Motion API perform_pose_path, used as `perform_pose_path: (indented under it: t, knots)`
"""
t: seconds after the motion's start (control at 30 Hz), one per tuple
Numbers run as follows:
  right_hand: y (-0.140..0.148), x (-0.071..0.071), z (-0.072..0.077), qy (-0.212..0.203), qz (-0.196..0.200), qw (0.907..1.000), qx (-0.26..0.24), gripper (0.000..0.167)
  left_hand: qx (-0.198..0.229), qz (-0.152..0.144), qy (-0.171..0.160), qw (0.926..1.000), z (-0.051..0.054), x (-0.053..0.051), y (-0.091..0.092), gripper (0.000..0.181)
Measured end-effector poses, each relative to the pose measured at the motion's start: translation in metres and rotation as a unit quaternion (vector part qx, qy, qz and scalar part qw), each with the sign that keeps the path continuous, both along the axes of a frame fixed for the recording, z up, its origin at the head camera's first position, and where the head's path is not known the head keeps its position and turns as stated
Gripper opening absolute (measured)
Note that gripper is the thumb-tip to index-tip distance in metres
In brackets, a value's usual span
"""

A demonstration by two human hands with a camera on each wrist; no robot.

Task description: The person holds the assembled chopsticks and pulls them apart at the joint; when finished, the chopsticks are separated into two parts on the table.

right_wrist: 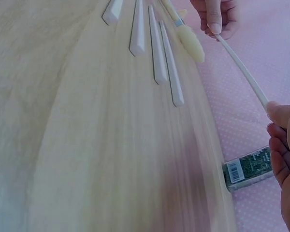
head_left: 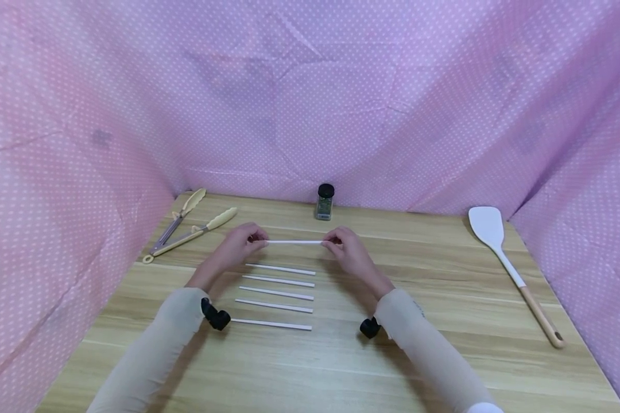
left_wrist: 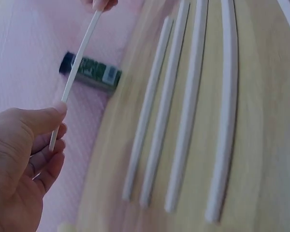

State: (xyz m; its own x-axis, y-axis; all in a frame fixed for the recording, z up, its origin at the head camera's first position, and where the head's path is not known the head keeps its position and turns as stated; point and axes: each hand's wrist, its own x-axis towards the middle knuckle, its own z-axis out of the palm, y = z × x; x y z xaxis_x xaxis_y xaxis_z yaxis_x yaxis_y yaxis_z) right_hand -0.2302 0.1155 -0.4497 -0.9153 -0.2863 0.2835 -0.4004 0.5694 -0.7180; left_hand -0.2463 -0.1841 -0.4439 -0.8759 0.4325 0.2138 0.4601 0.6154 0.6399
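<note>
While both ends are being pinched, a thin, straight white stick [head_left: 295, 241] is held level across the space between the two bare hands, raised above the pale wood-grain tabletop [head_left: 418, 258] and beyond the row of other sticks. Its left end is gripped by the left hand [head_left: 240, 244], the thumb pressed down on the stick against the curled fingers, and a short length is left showing past the thumb in the left wrist view. Its right end is clamped in the same way between the thumb and fingers of the right hand [head_left: 346, 249]. Nearer the person, five similar white sticks [head_left: 276, 293] are laid on the tabletop roughly parallel, the nearest set a little wider apart and its left end covered by the black wrist camera [head_left: 216, 316] on the left arm. Behind the held stick, a small clear jar with a black lid and green contents [head_left: 324, 203] is stood upright near the back edge. To the left, cream-tipped metal tongs [head_left: 186, 238] are spread in a V; far to the right, a white spatula with a wooden handle [head_left: 508, 267] is laid slantwise. The tabletop is backed by pink cloth with white dots [head_left: 330, 115].
</note>
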Motion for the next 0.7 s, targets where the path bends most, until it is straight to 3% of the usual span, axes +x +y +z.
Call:
perform_pose_path:
  t: [0.2, 0.37, 0.7]
  knots:
    - [0.008, 0.003, 0.002, 0.036, -0.005, 0.9993, 0.002, 0.01, -0.029, -0.016, 0.004, 0.9994, 0.012, 0.002, 0.019, 0.011]
    - [0.013, 0.005, 0.004, 0.043, -0.003, 0.9991, 0.004, 0.011, -0.052, -0.028, 0.015, 0.9982, 0.02, 0.003, 0.034, 0.011]
    - [0.007, 0.006, 0.012, 0.074, 0.038, 0.996, 0.033, 0.014, -0.057, -0.044, 0.031, 0.9969, 0.026, 0.004, 0.052, 0.005]
